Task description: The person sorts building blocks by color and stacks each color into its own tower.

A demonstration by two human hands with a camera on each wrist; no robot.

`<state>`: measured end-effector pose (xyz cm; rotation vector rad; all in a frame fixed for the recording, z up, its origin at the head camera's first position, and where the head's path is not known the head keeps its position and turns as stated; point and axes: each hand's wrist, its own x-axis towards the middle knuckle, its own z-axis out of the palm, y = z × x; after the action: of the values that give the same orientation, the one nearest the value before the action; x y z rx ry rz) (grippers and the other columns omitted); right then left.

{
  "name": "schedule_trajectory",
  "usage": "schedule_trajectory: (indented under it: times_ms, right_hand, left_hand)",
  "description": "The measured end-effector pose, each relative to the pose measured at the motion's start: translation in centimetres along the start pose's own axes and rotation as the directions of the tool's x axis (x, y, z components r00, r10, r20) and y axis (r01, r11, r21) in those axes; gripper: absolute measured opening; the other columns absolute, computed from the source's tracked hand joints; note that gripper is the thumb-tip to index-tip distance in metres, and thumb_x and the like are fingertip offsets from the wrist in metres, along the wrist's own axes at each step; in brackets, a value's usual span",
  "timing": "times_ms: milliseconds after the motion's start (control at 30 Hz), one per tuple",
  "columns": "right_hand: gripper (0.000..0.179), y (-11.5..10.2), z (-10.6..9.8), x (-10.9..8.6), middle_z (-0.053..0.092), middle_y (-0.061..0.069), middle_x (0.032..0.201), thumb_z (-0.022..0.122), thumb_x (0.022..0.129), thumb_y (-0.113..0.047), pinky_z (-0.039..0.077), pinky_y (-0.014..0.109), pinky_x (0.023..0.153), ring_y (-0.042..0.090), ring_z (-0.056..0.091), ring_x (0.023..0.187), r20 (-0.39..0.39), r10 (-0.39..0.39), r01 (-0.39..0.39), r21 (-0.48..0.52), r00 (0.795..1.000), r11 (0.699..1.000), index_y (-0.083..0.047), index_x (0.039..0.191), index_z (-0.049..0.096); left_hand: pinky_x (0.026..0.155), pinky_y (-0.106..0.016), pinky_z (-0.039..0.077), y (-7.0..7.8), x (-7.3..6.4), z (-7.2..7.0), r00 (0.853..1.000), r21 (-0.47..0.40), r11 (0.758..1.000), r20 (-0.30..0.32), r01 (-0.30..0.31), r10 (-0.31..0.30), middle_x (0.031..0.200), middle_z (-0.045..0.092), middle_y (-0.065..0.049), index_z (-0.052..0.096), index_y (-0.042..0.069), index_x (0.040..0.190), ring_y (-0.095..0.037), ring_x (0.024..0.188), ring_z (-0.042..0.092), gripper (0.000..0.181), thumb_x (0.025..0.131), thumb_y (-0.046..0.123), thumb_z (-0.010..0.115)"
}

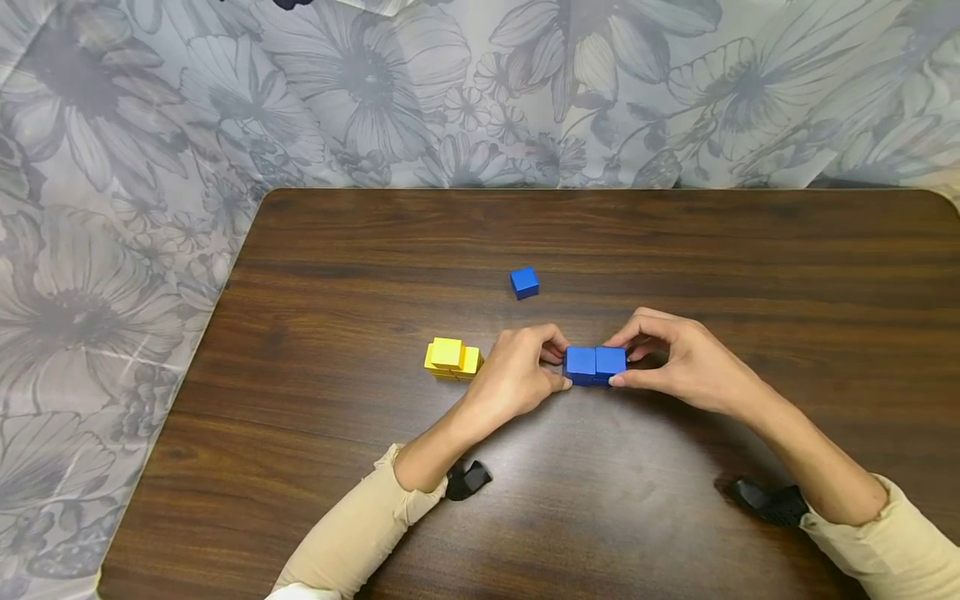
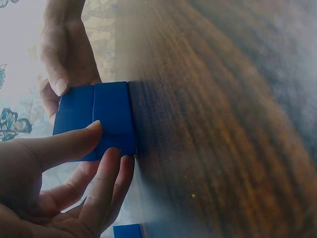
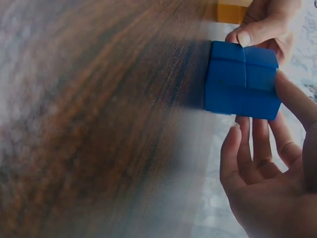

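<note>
Blue cubes (image 1: 581, 363) stand pressed together as a small block, two columns side by side and two layers high in the wrist views. My left hand (image 1: 517, 371) pinches the left column, its thumb across the near face by the seam between layers (image 2: 81, 144). From the other side my right hand (image 1: 686, 358) pinches the right column between thumb and fingers, the thumb on the upper cube (image 3: 265, 79). A separate blue cube (image 1: 524, 282) lies farther back. Left of my left hand is a stack of yellow blocks (image 1: 447, 353), one on top of others.
The brown wood-grain table (image 1: 337, 275) reaches back to a grey flower-patterned cloth (image 1: 465, 100). Black straps (image 1: 468, 481) sit on both wrists, below the cream sleeves' cuffs.
</note>
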<state>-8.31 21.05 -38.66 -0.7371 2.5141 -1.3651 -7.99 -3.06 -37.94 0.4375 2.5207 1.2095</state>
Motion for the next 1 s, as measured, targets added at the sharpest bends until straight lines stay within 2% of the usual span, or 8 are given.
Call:
schedule_trajectory:
  times_ms: [333,600,833,1000]
  right_hand:
    - [0.034,-0.1,0.1,0.0,0.065,-0.003,0.104,0.085,0.078,-0.01,0.055,0.022,0.077,0.013,0.066,0.088,0.031,0.023,-0.025,0.046,0.999,0.999,-0.016,0.107,0.069]
    - [0.043,-0.2,-0.3,0.1,0.065,-0.005,0.113,0.085,0.079,-0.012,0.055,0.021,0.081,0.011,0.065,0.093,0.069,-0.003,0.001,0.034,0.998,0.999,-0.015,0.117,0.066]
    - [0.043,-0.9,-1.5,1.0,0.069,0.007,0.113,0.083,0.08,-0.004,0.054,0.02,0.083,0.016,0.066,0.096,0.028,-0.043,0.041,0.069,0.999,0.997,-0.008,0.119,0.066]
    - [0.04,-1.6,-2.5,2.2,0.068,0.006,0.112,0.082,0.081,-0.005,0.053,0.018,0.083,0.018,0.066,0.096,-0.01,-0.035,0.035,0.027,0.999,0.999,-0.013,0.117,0.068]
  left_hand:
    - [0.077,-0.015,0.053,0.0,0.0,-0.1,1.0,0.002,1.0,0.004,-0.008,0.008,0.096,0.072,-0.001,0.071,0.01,0.098,-0.008,0.088,0.069,0.027,0.076,0.003,0.085]
    - [0.077,-0.015,0.052,0.1,0.1,-0.1,1.0,0.014,1.0,0.007,-0.003,0.003,0.096,0.072,0.001,0.07,0.01,0.098,-0.007,0.089,0.068,0.027,0.076,0.004,0.084]
    - [0.076,-0.015,0.052,0.1,0.0,-0.1,1.0,0.016,1.0,0.005,-0.005,0.004,0.096,0.072,0.0,0.071,0.01,0.099,-0.008,0.088,0.068,0.027,0.076,0.004,0.084]
    - [0.076,-0.016,0.053,0.0,0.0,-0.1,1.0,0.005,1.0,0.003,-0.006,0.005,0.096,0.072,0.0,0.071,0.01,0.098,-0.009,0.089,0.069,0.027,0.076,0.003,0.084]
